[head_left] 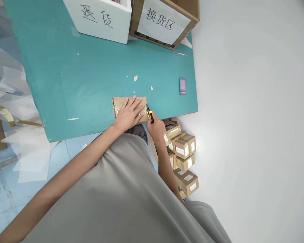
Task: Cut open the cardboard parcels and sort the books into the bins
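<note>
A small brown cardboard box (118,102) with shiny tape lies at the near edge of the green table (91,74). My left hand (128,114) rests flat on its top, fingers spread. In my right hand (155,127) is a yellow and black utility knife (150,115), gripped with the fingers wrapped round it. Its blade end is at the box's right edge; whether it touches the cardboard I cannot tell.
At the back stand a white foam box (103,20) and a labelled cardboard carton (164,23). Paper scraps (135,78) and a blurred pinkish rectangle (182,86) lie on the table. Several taped cartons (184,148) are piled below right, beside the white wall (253,101). Loose paper (32,158) hangs left.
</note>
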The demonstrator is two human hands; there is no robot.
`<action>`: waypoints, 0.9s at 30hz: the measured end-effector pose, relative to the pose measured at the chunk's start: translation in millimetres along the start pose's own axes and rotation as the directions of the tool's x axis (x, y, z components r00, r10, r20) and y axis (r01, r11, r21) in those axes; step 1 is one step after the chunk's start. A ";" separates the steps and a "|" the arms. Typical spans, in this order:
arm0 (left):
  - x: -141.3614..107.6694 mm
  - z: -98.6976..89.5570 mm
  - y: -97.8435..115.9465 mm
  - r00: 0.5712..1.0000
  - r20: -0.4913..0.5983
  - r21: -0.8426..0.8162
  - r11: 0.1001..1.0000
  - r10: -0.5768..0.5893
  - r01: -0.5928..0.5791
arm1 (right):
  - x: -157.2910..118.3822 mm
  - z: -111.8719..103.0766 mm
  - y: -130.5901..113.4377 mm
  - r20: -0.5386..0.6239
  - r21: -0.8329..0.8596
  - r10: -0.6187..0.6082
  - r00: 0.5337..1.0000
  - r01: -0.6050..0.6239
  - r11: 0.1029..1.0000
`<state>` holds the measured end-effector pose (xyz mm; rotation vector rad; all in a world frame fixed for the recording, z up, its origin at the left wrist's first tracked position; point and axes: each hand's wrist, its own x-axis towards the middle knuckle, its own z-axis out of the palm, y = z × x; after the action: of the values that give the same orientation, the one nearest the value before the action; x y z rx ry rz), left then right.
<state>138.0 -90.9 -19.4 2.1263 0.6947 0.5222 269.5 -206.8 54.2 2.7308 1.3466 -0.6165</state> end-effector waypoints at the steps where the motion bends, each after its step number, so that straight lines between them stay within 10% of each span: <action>1: 0.0 0.5 -0.4 1.000 -0.001 0.004 1.000 0.007 -0.007 | 0.5 -2.3 -2.3 0.009 -0.019 0.011 1.000 -0.011 1.000; 16: -3.5 11.3 -1.9 0.998 0.016 0.159 0.986 0.058 -0.060 | -34.2 -21.0 -19.2 0.198 -0.208 0.136 0.971 -0.094 0.974; 27: -25.6 -26.3 -19.2 0.997 0.005 0.093 0.993 0.072 -0.072 | -13.1 -1.6 16.5 -0.025 0.039 0.085 0.996 -0.084 0.996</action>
<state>97.6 -82.2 -22.9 2.2458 0.6542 0.5360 275.6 -226.6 58.2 2.8194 1.2288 -0.6080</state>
